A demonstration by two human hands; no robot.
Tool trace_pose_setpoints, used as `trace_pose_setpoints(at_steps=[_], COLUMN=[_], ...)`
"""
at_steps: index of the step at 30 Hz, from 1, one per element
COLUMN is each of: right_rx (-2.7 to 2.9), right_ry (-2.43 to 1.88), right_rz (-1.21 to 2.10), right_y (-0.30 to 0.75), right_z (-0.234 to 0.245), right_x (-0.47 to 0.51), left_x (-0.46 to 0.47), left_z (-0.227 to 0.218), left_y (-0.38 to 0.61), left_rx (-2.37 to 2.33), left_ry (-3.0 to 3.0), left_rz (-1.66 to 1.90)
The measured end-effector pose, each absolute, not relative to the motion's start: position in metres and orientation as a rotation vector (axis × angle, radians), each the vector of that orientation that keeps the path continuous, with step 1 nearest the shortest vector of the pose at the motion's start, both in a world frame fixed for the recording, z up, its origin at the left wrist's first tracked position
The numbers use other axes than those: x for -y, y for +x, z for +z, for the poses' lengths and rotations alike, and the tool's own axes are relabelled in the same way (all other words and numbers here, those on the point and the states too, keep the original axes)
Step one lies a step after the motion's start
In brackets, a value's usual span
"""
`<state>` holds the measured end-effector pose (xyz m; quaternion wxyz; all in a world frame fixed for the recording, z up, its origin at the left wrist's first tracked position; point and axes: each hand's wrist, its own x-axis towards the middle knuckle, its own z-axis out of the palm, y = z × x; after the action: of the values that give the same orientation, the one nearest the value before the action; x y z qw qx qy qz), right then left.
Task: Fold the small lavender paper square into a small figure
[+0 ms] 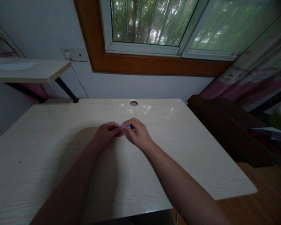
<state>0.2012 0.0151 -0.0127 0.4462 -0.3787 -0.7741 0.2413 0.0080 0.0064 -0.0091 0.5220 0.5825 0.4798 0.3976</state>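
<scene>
A small purple piece [122,126], possibly folded paper, is pinched between my two hands just above or on the pale wooden table [189,162]. My left hand [108,132] closes on its left end with thumb and fingers. From the other side, my right hand [137,131] grips the right end, fingers bent over it. Most of the piece is hidden by the fingers, so its full shape cannot be made out. The fingertips of both hands are almost touching.
A round cable hole [133,103] lies near the table's back edge. At the left, a raised shelf [44,70] stands on black legs. Behind the table is a window [150,25] with a brown frame. Dark wooden furniture [224,131] stands beside the right edge.
</scene>
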Motion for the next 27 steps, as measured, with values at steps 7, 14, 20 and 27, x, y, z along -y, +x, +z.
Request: trace_pose_setpoints(at_steps=[7, 14, 20, 27], right_rx=[1.873, 1.693, 1.569, 1.521], right_ry=[-0.969, -1.061, -0.995, -0.964], right_rz=[0.617, 0.922, 1.155, 1.21], right_y=[0.2, 0.198, 0.195, 0.194], right_z=[-0.012, -0.019, -0.029, -0.029], right_x=[-0.015, -0.017, -0.021, -0.021], left_x=[-0.005, -0.004, -0.005, -0.004], left_z=[-0.007, -0.004, -0.008, -0.003], left_y=[0.009, 0.009, 0.008, 0.01], left_rx=[-1.157, -1.163, -1.158, -1.167], left_ry=[1.355, 1.267, 1.253, 1.261], left_rz=[0.976, 1.001, 1.002, 0.989])
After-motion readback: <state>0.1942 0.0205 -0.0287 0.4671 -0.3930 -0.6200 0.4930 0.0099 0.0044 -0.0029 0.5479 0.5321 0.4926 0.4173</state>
